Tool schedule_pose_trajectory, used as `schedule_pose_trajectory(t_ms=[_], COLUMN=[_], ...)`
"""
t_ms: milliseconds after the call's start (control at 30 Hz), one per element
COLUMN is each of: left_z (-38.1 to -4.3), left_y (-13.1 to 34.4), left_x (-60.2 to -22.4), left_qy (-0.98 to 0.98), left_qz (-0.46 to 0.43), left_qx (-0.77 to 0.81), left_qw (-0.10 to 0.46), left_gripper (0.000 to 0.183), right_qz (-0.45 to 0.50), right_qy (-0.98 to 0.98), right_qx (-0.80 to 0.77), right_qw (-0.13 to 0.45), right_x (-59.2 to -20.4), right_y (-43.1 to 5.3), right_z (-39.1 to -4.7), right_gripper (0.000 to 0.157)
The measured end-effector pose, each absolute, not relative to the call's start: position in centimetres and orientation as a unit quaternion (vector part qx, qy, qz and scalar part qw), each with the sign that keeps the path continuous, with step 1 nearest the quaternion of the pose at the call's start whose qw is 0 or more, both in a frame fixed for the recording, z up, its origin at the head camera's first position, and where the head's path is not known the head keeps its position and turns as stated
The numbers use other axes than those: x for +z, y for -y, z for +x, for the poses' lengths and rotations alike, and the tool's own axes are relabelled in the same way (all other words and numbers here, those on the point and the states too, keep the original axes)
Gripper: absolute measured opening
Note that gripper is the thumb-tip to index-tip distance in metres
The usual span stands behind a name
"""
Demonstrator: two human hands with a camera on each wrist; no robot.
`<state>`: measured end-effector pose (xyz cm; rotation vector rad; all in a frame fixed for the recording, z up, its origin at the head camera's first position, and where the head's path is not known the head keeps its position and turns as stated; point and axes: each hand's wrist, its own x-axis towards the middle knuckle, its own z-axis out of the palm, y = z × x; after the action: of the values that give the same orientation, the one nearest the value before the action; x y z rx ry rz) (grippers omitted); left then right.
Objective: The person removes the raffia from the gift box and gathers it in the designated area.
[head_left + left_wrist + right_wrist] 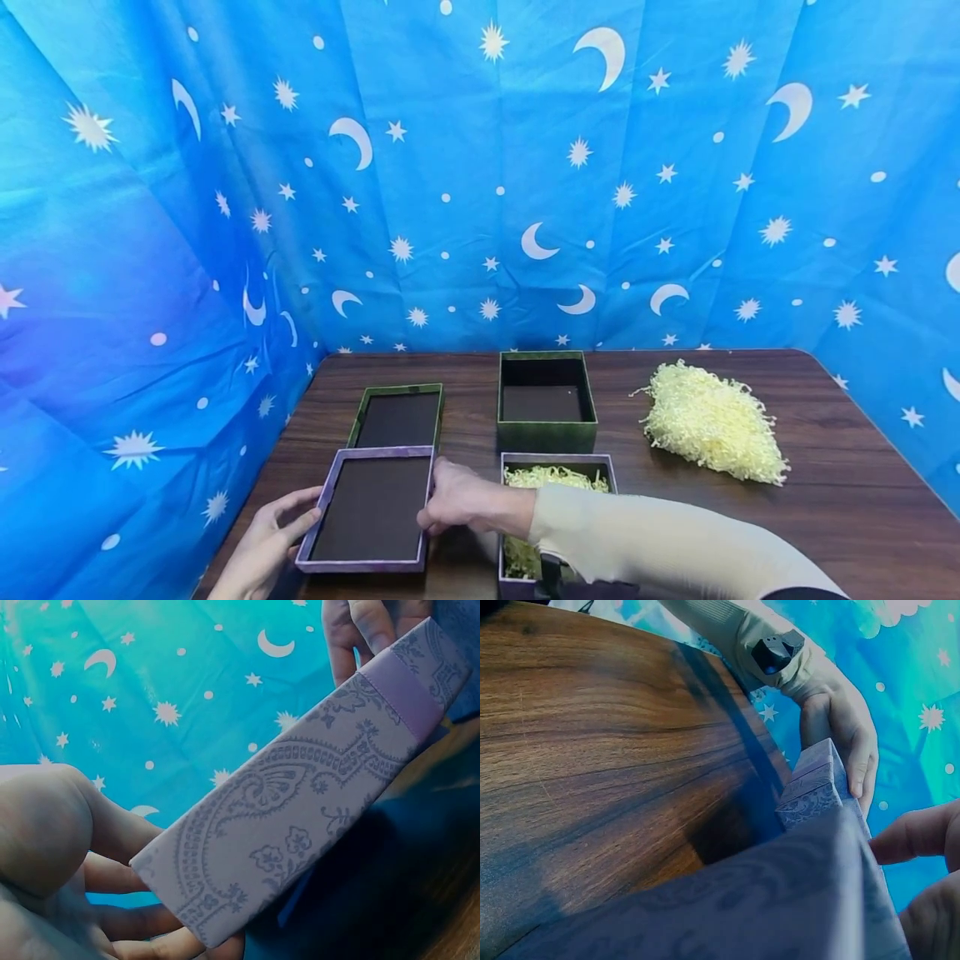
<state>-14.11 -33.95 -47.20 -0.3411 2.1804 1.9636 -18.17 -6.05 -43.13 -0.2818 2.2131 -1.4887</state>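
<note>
A purple patterned box lid (371,512) is held hollow side up, low over the front left of the table. My left hand (262,537) grips its left edge, thumb along the rim and fingers beneath. On the opposite edge my right hand (461,496) pinches the rim. The left wrist view shows the lid's paisley side wall (277,795) and a lilac ribbon band across it. Just right of the lid stands a purple box (612,471) with pale yellow shredded paper (551,477) inside, partly hidden under my right forearm.
Behind the purple lid lies a green lid (401,417), its front edge overlapped in the head view. A green box (547,435), open at the top, stands behind the purple box. A heap of yellow shredded paper (708,425) lies at the right. A blue star-patterned cloth (465,167) hangs around the table.
</note>
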Motion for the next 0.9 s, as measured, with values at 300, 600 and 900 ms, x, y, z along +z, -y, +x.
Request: schedule_pose_trajectory(t_ms=[300,600,900], left_z=[-14.0,-14.0,-14.1], left_y=[34.6,34.7,34.7], left_x=[-47.6,-48.0,-48.4], left_qy=[-0.737,-0.747,-0.755], left_qz=[-0.113,-0.110,-0.095], left_qx=[0.657,0.645,0.640], left_qw=[0.115,0.115,0.106], left_gripper=[0.059,0.059,0.055], right_qz=[-0.100,-0.139,-0.144], right_qy=[-0.792,-0.878,-0.909], right_qx=[-0.550,-0.421,-0.359], right_qw=[0.243,0.180,0.155], right_x=[-43.7,-44.0,-44.1], right_y=[6.6,6.5,6.8], right_z=[-18.0,-18.3,-18.5], right_gripper=[0.035,0.041,0.048])
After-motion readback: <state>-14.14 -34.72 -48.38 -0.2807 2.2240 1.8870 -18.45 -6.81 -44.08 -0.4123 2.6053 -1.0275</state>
